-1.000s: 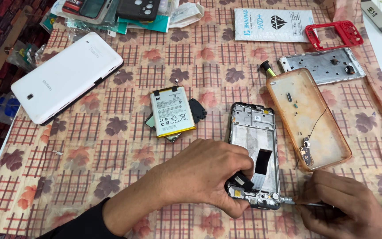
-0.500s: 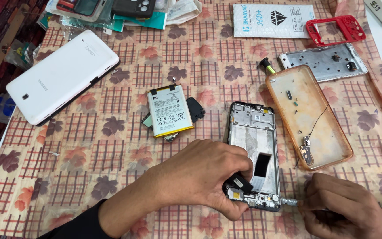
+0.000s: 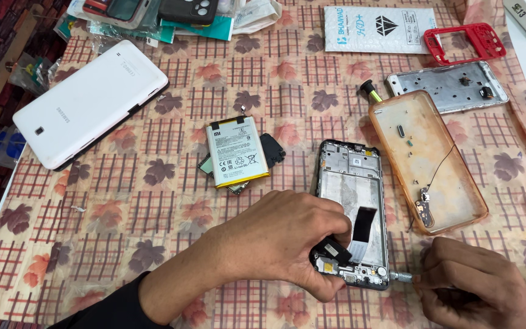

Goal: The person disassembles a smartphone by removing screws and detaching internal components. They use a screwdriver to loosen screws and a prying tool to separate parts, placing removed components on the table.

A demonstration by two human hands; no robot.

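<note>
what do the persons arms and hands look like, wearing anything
Both hands are bare: no gloves, and no rings or watch that can be seen. The left hand comes out of a dark, near-black long sleeve that ends partway up the forearm. Of the right hand, only the hand itself shows at the lower right corner; a thin strip of dark sleeve may lie at the frame edge, too little to be sure.

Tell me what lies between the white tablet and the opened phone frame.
In the head view, the white battery lies between the white tablet and the phone frame.
</note>
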